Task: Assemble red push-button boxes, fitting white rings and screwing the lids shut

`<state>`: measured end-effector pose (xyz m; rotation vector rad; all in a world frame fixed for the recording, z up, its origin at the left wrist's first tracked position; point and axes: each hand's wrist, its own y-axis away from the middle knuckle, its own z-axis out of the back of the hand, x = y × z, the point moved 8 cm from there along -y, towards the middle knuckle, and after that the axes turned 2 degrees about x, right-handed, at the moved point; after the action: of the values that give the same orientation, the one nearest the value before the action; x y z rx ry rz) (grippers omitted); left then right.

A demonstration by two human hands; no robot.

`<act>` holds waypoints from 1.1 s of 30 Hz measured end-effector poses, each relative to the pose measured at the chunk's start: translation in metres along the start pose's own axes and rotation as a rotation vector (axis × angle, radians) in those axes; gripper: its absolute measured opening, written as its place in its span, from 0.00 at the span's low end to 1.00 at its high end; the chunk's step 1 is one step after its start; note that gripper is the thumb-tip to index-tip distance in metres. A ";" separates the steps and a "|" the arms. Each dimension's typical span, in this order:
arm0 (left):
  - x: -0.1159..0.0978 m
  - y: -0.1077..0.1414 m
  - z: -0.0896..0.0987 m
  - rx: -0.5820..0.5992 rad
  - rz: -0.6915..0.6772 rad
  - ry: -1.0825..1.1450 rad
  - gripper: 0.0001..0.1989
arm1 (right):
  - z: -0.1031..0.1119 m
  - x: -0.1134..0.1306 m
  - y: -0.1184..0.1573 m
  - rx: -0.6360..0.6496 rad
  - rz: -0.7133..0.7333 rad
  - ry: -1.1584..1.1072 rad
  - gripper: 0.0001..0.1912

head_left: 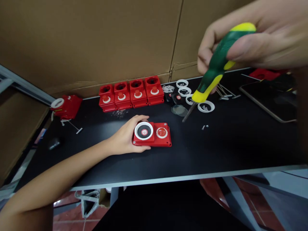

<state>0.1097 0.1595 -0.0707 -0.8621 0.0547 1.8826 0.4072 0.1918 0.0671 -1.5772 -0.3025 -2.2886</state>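
Observation:
A red device (157,143) with a white ring over a black disc and an orange-red dome lies on the black table. My left hand (126,136) wraps round its left end, thumb and fingers on opposite sides. Up at the right, close to the camera, my right hand (255,45) grips a green and yellow screwdriver (215,69), whose tip points down and left, clear of the device. Two small screws (203,127) lie on the table to the right of the device.
Several red units (138,93) stand in a row at the back. White rings (206,106) with screws lie right of them, near clear discs (179,110). Another red device (69,107) sits at the left, a dark flat tray or device (269,99) at the right. Cardboard (108,38) rises behind.

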 end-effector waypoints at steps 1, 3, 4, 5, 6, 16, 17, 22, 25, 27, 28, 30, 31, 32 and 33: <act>0.002 0.001 -0.001 -0.002 0.026 -0.008 0.46 | -0.012 -0.001 -0.002 0.027 0.086 0.034 0.41; 0.006 0.003 -0.001 -0.011 0.069 -0.022 0.45 | -0.023 -0.026 -0.001 -0.049 0.074 -0.154 0.48; 0.007 0.003 0.000 -0.019 0.091 -0.022 0.44 | -0.027 -0.044 0.001 -0.094 0.022 -0.248 0.50; 0.009 0.003 0.001 -0.030 0.111 -0.016 0.44 | -0.027 -0.059 0.005 -0.165 0.000 -0.332 0.51; 0.010 0.004 0.001 -0.041 0.131 -0.006 0.43 | -0.027 -0.070 0.009 -0.221 -0.002 -0.388 0.53; 0.017 0.003 0.000 -0.048 0.114 0.049 0.38 | -0.020 -0.084 0.057 0.094 -0.044 0.445 0.29; 0.017 0.004 0.000 -0.041 0.099 0.051 0.38 | -0.024 -0.094 0.058 0.208 -0.060 0.526 0.27; 0.016 0.005 0.002 -0.036 0.065 0.027 0.39 | -0.033 -0.132 0.050 0.353 -0.020 0.586 0.15; 0.016 0.003 0.004 -0.038 0.086 0.042 0.38 | -0.039 -0.142 0.047 0.359 -0.041 0.595 0.14; 0.017 0.001 0.005 -0.041 0.113 0.075 0.38 | -0.042 -0.143 0.047 0.365 -0.076 0.601 0.12; 0.018 0.001 0.005 -0.042 0.122 0.094 0.38 | -0.043 -0.143 0.048 0.370 -0.094 0.603 0.11; 0.017 0.000 0.005 -0.037 0.130 0.116 0.38 | -0.046 -0.142 0.050 0.388 -0.125 0.601 0.10; 0.017 0.000 0.004 -0.031 0.131 0.117 0.38 | -0.047 -0.142 0.051 0.396 -0.138 0.600 0.09; 0.016 0.000 0.004 -0.027 0.129 0.115 0.38 | -0.047 -0.142 0.052 0.399 -0.151 0.601 0.09; 0.015 0.000 0.004 -0.025 0.126 0.110 0.38 | -0.046 -0.142 0.052 0.396 -0.161 0.603 0.10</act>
<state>0.1046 0.1729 -0.0761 -0.9991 0.1562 1.9547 0.4338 0.1498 -0.0827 -0.6553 -0.6813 -2.4920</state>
